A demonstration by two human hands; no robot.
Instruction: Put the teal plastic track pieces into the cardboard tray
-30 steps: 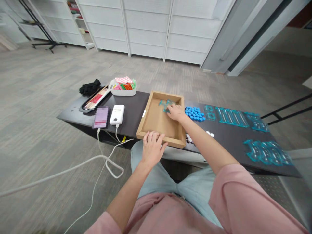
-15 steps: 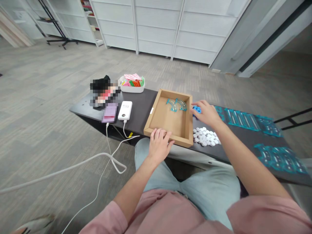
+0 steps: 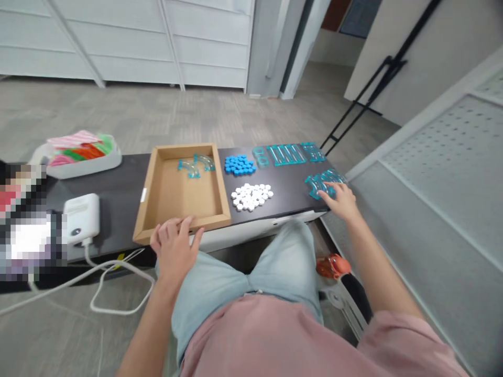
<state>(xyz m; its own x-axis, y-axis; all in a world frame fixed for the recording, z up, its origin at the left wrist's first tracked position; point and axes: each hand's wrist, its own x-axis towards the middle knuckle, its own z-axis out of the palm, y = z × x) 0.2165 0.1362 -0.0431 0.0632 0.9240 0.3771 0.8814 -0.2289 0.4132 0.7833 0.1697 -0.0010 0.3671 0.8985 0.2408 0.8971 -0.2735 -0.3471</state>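
Cardboard box (image 3: pixel 183 195), left of frame centre, bore your left hand (image 3: pixel 175 247) on its near edge, fingers slightly spread. Dark surface (image 3: pixel 290 191) ran between white pieces (image 3: pixel 251 197) and curved teal pieces (image 3: pixel 313 186) at right, where your right hand (image 3: pixel 342 202) reached; whether its fingers pinched one, I couldn't tell.

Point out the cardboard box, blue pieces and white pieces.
Cardboard box (image 3: pixel 176 199), head view: bare inside bottom.
Blue pieces (image 3: pixel 239 166), head view: middle of the pile.
White pieces (image 3: pixel 250 198), head view: middle of the pile.

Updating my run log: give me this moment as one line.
left hand: on near rim of tray; right hand: at teal curved pieces; inside tray: two curved pieces
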